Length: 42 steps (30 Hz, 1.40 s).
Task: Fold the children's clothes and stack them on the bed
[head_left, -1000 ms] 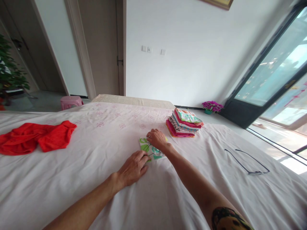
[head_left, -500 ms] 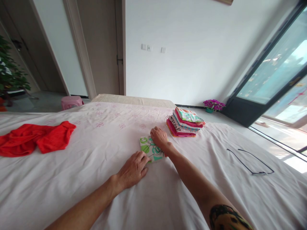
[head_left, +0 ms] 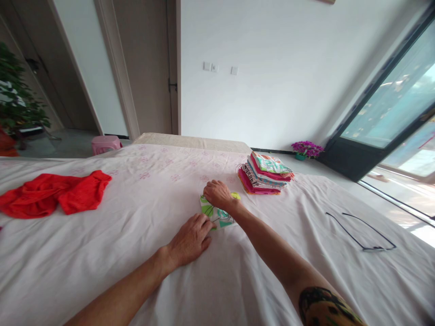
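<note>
A small folded cloth (head_left: 222, 219) with a white, green and teal print and dark lines lies on the bed in front of me. A bit of yellow shows at its far right corner. My left hand (head_left: 193, 235) is at the near left corner, its fingers closed over the edge and the thumb tucked below. Reaching across the top, my right hand (head_left: 220, 195) has its fingers bent together on the far left edge. It covers much of the print, and its fingertips are hidden.
Beyond my right hand stands a stack of folded cloths (head_left: 267, 174). Eyeglasses (head_left: 372, 248) lie on the right of the white sheet (head_left: 136, 253). A crumpled red garment (head_left: 79, 192) is at the left. A pink stool (head_left: 106, 144) and purple flowers (head_left: 307, 148) are on the floor.
My right hand has slid left along the far part of the folded cloth, uncovering the yellow bit. The left hand stays at its corner. The view has shifted slightly.
</note>
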Each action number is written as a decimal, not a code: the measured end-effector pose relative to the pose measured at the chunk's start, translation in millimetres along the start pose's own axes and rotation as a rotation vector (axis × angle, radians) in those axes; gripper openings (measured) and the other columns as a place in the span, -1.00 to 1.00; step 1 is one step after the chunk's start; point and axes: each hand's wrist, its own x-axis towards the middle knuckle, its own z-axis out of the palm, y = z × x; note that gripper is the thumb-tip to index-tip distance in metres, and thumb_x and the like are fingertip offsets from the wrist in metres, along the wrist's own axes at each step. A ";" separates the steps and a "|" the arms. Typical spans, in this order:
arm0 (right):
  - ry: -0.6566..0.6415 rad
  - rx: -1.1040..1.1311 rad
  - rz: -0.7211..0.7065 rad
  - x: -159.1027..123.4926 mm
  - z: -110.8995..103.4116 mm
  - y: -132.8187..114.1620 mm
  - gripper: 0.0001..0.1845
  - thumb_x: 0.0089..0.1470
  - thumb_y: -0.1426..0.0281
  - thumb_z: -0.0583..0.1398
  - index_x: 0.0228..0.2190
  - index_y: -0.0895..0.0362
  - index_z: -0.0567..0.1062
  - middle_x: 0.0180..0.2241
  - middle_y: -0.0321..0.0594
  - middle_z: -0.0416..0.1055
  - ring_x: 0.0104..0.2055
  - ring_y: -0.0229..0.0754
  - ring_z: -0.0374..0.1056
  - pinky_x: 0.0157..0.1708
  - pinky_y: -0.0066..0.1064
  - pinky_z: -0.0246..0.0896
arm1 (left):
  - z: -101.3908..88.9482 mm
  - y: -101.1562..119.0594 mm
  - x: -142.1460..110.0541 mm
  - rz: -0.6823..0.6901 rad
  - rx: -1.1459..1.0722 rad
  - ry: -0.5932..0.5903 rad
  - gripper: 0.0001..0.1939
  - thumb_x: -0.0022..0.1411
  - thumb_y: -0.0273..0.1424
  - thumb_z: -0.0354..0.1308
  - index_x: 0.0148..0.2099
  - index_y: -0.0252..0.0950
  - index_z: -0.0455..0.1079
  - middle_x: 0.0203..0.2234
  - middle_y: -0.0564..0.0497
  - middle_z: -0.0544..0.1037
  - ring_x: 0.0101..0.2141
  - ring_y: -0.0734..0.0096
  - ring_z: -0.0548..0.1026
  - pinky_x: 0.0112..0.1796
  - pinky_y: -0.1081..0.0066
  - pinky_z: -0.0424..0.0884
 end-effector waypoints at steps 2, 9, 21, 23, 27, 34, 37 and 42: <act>0.029 -0.025 0.026 1.6 0.8 0.4 -0.70 0.31 0.35 0.03 -0.27 0.16 0.54 -0.18 -0.08 0.47 -0.08 -0.09 0.31 -0.12 -0.34 0.10 | 0.8 -0.4 0.3 0.003 0.009 -0.002 -0.68 0.26 -0.46 0.09 0.07 -0.22 0.33 -0.11 -0.06 0.37 -0.04 0.20 0.32 0.05 0.16 0.31; -0.016 -0.019 0.123 7.8 5.7 2.5 -0.67 0.35 0.36 -0.03 -0.21 0.13 0.52 -0.13 -0.07 0.45 -0.12 -0.12 0.37 -0.19 -0.38 0.14 | 3.0 0.0 0.7 -0.008 0.047 -0.003 -0.70 0.27 -0.44 0.09 0.05 -0.23 0.32 -0.11 -0.06 0.37 -0.04 0.18 0.30 0.05 0.15 0.31; 0.076 0.214 0.100 -24.9 10.7 7.1 -0.79 0.25 0.26 0.15 -0.17 0.02 0.55 -0.15 -0.19 0.47 -0.06 -0.13 0.29 -0.05 -0.34 0.06 | 2.7 -0.3 0.9 -0.004 0.037 0.004 -0.72 0.27 -0.45 0.09 0.04 -0.23 0.33 -0.12 -0.06 0.37 -0.06 0.20 0.31 0.02 0.16 0.33; 0.052 0.165 0.176 -27.3 13.3 14.4 -0.76 0.27 0.28 0.12 -0.17 0.05 0.56 -0.15 -0.14 0.48 -0.04 -0.09 0.28 -0.01 -0.28 0.04 | 3.1 -0.7 0.9 0.003 0.034 0.012 -0.71 0.27 -0.45 0.11 0.04 -0.22 0.32 -0.10 -0.06 0.37 -0.05 0.20 0.31 0.02 0.16 0.33; 0.118 0.121 0.250 -30.0 16.8 19.5 -0.69 0.30 0.28 0.08 -0.08 0.10 0.53 -0.03 -0.06 0.46 0.09 -0.03 0.23 0.08 -0.22 0.02 | 4.1 -1.0 0.4 0.004 0.038 0.015 -0.71 0.26 -0.45 0.11 0.04 -0.22 0.32 -0.11 -0.05 0.37 -0.05 0.20 0.30 0.03 0.17 0.32; 0.065 0.124 0.122 -38.2 36.0 14.5 -0.51 0.35 0.22 -0.03 0.20 0.11 0.32 0.26 -0.08 0.23 0.36 0.01 -0.08 0.30 -0.10 -0.28 | 3.5 0.8 0.0 0.003 0.026 0.023 -0.66 0.24 -0.48 0.12 0.07 -0.21 0.31 -0.09 -0.04 0.37 -0.04 0.19 0.31 0.04 0.15 0.31; 0.127 0.111 0.344 -39.0 30.5 25.7 -0.53 0.31 0.31 0.01 0.19 0.16 0.34 0.24 -0.03 0.25 0.31 0.03 0.02 0.26 -0.14 -0.15 | 1.7 1.0 -1.1 0.005 0.015 0.022 -0.66 0.24 -0.48 0.12 0.07 -0.20 0.31 -0.08 -0.04 0.38 -0.04 0.20 0.31 0.04 0.16 0.31; 0.174 0.275 0.621 -59.1 3.9 47.8 -0.64 0.27 0.34 0.02 -0.04 0.12 0.52 -0.05 -0.08 0.49 -0.03 -0.11 0.36 -0.11 -0.39 0.18 | 1.0 -0.4 -1.5 0.003 -0.005 0.024 -0.68 0.25 -0.49 0.12 0.05 -0.20 0.33 -0.10 -0.05 0.38 -0.04 0.21 0.31 0.03 0.17 0.33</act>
